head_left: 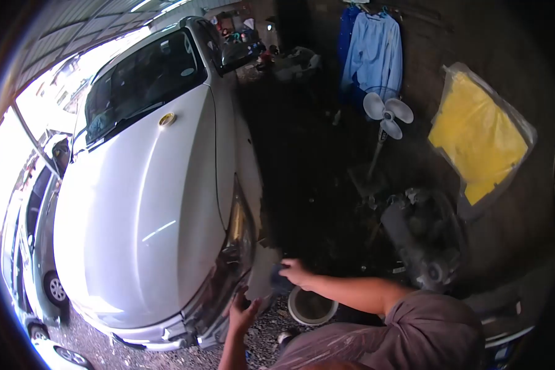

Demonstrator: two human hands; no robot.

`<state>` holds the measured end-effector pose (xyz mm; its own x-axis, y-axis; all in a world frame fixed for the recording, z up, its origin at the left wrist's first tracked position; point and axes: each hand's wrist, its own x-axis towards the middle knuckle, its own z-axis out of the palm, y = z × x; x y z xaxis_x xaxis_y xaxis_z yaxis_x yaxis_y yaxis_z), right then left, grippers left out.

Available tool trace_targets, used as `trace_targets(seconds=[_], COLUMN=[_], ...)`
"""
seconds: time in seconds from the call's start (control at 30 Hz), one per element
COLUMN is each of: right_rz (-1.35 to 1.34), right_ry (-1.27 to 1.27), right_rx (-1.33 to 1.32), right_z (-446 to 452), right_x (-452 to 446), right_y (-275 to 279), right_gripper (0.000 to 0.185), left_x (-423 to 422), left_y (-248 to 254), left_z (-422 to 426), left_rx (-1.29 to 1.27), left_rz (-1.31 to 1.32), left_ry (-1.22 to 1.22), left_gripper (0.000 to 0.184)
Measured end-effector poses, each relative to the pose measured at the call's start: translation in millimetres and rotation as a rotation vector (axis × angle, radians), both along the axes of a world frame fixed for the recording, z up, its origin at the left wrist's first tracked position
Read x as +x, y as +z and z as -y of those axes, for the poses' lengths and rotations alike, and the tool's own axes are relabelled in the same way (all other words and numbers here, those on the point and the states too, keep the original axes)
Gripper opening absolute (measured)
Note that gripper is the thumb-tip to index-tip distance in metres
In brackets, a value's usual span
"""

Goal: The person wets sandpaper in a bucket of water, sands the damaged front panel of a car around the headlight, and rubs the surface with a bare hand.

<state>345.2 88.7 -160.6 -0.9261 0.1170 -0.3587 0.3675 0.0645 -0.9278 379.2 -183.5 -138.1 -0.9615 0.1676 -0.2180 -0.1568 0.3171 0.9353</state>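
Note:
A pale grey panel is at the front corner of a white car, just below the headlight. My right hand is closed around a small dark pad, which lies against the panel's right side. At the panel's lower left edge, my left hand grips it between thumb and fingers; part of that grip is hidden. Under my right forearm stands a pale bucket. What is inside the bucket is too dark to make out.
A roll of tape lies on the car's bonnet. To the right are a standing fan, a dark machine-like object and a yellow sheet in plastic. A blue shirt hangs behind. Other cars are parked at left. Gravel covers the ground.

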Motion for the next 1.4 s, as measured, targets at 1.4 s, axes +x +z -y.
trace_targets(seconds=[1.4], right_rz=[0.368], right_ry=[1.498], right_rx=[-0.499], right_z=[-40], right_x=[-193], right_y=[210], right_gripper=[0.024], left_x=[107], left_y=[-13], left_z=[-280], left_rx=[0.789], left_rz=[-0.353], left_ry=[1.481], left_gripper=[0.056])
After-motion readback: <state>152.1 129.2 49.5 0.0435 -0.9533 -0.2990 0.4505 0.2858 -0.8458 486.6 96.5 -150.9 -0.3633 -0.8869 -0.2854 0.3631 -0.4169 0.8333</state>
